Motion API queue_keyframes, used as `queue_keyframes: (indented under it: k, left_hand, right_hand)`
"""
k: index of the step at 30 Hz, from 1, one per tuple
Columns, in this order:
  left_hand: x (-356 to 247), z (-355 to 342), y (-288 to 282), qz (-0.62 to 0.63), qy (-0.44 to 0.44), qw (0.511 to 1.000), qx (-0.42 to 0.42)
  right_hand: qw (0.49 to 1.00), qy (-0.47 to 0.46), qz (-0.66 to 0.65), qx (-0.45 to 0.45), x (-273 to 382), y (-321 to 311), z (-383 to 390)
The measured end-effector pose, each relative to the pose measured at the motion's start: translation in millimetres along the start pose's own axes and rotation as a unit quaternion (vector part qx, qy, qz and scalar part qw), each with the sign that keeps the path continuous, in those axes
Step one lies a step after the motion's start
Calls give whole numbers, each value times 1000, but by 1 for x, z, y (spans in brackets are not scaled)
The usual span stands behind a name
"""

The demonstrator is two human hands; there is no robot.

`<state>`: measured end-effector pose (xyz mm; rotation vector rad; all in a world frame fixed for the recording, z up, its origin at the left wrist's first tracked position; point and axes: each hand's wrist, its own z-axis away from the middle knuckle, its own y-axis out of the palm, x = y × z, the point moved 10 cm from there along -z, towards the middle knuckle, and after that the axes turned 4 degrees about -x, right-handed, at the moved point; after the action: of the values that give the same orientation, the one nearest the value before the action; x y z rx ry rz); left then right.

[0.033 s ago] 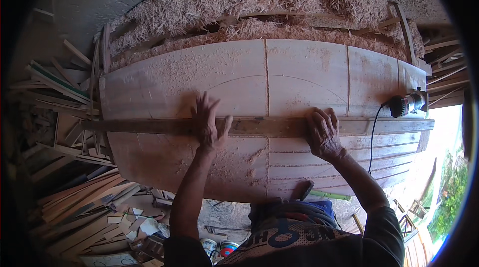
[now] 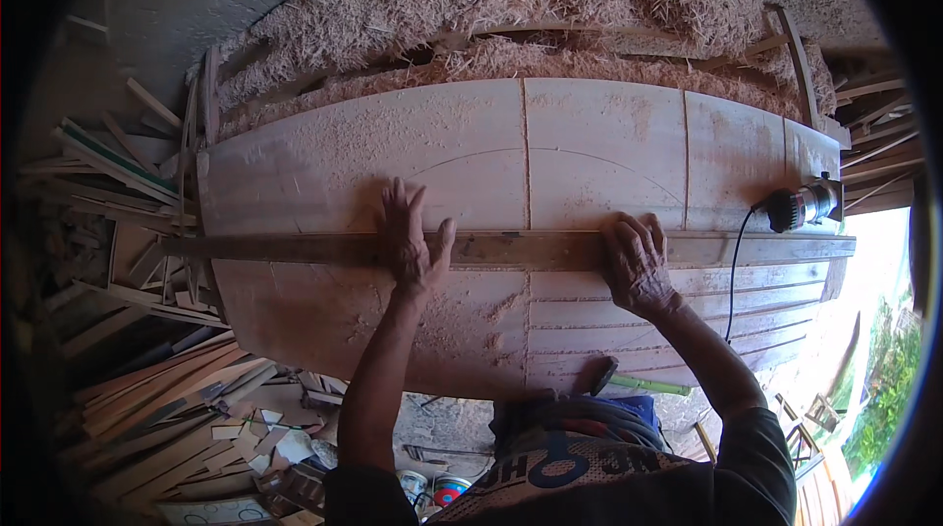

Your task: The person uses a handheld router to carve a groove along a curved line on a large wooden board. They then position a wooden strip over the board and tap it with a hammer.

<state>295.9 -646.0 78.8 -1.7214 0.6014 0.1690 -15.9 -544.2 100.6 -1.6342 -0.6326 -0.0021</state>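
A long straight wooden strip (image 2: 550, 250) lies crosswise over a large pale wooden panel (image 2: 442, 172). My left hand (image 2: 414, 249) rests across the strip left of centre, its fingers stretched past the far edge and the thumb spread away. Farther right, my right hand (image 2: 638, 264) grips the same strip with fingers bent over its far edge. Grooves cut the panel: upright ones in its far half and several lengthwise ones at the near right. A thin curved line is marked beyond the strip. Sawdust speckles the surface.
At the panel's far right stands a corded power tool (image 2: 801, 206), its black cable (image 2: 733, 276) hanging across the strip. Wood shavings (image 2: 471, 0) are heaped behind the panel. Offcuts (image 2: 167, 393) pile up on the left. A green stick-like object (image 2: 648, 385) lies at the near edge.
My left hand's fingers have shifted slightly, with the index finger drawn a little closer to the others. The right hand and the strip look unmoved.
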Motion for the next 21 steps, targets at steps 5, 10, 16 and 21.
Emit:
queue_keyframes:
  k: [5,10,16,21]
  left_hand:
    - [8,-5,11,-131,-144,981,19]
    - [-1,-7,12,-156,-128,979,38]
    - [1,-4,13,-155,-125,979,44]
    - [2,-5,13,-170,-138,975,46]
  right_hand:
    - [1000,3,7,7,-1,1,1]
    - [1000,21,-1,22,-5,1,5]
    - [993,-23,-75,92,49,-14,69]
    - [958,34,-126,255,61,4,160]
